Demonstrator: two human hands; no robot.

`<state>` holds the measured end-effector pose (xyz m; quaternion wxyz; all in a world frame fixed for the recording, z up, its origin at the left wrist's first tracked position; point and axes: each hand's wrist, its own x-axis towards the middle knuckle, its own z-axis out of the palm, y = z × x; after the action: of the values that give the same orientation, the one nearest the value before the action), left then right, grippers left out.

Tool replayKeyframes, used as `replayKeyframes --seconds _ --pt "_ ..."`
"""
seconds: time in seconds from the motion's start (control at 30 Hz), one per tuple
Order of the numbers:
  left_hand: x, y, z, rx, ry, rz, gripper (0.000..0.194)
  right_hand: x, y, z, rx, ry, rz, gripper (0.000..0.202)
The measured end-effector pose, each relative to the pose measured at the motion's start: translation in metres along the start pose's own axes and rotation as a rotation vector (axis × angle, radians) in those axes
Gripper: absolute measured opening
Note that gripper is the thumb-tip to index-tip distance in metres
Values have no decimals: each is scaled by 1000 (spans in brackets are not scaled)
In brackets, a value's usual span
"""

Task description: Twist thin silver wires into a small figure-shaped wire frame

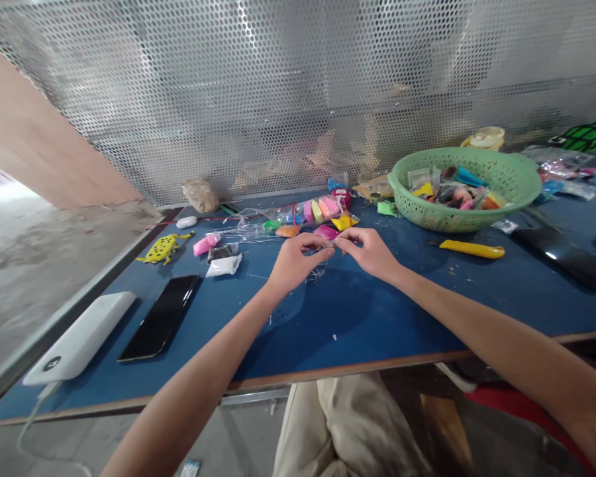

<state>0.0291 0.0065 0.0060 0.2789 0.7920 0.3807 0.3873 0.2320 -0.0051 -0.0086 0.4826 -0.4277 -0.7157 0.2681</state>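
My left hand (pixel 297 260) and my right hand (pixel 370 252) meet above the middle of the blue table, fingertips pinched close together. Between them are thin wire-like strands, mostly hidden by the fingers. A small heap of fine wire bits (pixel 316 273) lies on the table just beneath. Right behind the fingers are a magenta clay packet (pixel 326 232), a yellow packet (pixel 345 222) and an orange one (pixel 287 231). Long thin wires (pixel 251 233) stretch out to the left of these packets.
A green basket (pixel 447 217) of clay packets stands at right, a yellow cutter (pixel 471 249) before it. To the left are a spotted yellow toy animal (pixel 161 248), a black phone (pixel 161 318), a white power bank (pixel 82 338) and a white packet (pixel 224 265). Perforated metal sheet (pixel 278 86) rises behind.
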Motion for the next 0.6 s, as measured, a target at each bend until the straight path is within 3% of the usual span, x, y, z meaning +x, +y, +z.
replayKeyframes --seconds 0.23,0.4,0.5,0.6 --pt "-6 13 1 438 183 45 16 -4 -6 1 -30 61 -36 22" --pt "-7 10 4 480 176 62 19 -6 -8 2 -71 122 -84 21" --pt "-6 9 3 563 202 157 17 -6 -8 2 -122 142 -144 20" --pt "-6 6 1 713 273 345 16 -7 -8 4 -144 150 -182 19"
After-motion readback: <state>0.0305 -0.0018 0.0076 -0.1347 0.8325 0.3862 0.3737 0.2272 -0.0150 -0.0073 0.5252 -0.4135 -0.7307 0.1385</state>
